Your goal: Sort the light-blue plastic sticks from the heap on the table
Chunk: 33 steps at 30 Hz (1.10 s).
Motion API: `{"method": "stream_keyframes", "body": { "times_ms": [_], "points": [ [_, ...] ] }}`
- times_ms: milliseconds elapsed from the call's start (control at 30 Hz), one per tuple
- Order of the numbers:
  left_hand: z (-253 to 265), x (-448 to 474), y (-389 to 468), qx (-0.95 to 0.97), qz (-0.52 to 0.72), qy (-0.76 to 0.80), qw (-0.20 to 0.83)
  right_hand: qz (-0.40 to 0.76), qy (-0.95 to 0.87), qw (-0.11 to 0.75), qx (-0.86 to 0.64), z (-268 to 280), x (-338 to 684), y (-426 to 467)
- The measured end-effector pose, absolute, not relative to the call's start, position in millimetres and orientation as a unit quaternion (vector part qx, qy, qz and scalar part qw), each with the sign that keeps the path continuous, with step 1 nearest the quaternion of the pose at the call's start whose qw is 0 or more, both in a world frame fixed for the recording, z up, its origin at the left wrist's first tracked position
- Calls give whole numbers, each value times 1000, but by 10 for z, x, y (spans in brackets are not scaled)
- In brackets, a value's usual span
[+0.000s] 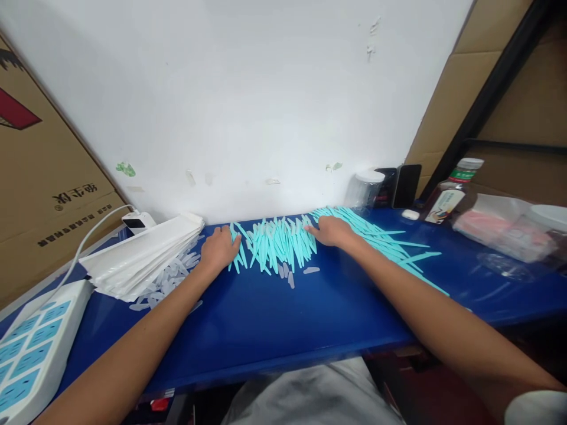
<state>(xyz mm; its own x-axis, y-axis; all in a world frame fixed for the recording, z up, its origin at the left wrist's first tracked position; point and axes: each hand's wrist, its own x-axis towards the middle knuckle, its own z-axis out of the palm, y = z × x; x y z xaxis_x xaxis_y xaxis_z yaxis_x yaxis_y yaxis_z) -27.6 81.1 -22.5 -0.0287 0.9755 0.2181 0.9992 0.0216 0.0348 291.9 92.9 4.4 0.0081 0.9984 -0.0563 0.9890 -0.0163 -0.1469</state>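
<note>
Slim turquoise plastic sticks (281, 243) lie piled mid-frame on the glossy blue worktop (274, 321), left hand (220, 248) at the left end, right hand (331, 231) at the right; whether either grips any, I cannot tell.

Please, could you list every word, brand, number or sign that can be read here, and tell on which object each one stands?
No text is clear enough to quote with certainty.
Cardboard box: a line of large dark characters and a line of smaller ones, too blurred to read surely.
Bottle: print on the green label and the white label, too small to read.
</note>
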Motion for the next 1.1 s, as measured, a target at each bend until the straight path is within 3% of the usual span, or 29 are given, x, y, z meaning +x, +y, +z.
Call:
{"method": "stream_keyframes", "body": {
  "times_ms": [733,1000,1100],
  "points": [
    [-197,-379,1094,-707,-69,-703,26,69,-764,23,-642,-92,2854,888],
    [-83,-584,1091,-731,-3,-679,-68,69,-768,11,-637,-95,2874,888],
    [-107,-584,1083,-725,-11,-687,-38,63,-770,-2,-635,-61,2861,849]
  ]
}}
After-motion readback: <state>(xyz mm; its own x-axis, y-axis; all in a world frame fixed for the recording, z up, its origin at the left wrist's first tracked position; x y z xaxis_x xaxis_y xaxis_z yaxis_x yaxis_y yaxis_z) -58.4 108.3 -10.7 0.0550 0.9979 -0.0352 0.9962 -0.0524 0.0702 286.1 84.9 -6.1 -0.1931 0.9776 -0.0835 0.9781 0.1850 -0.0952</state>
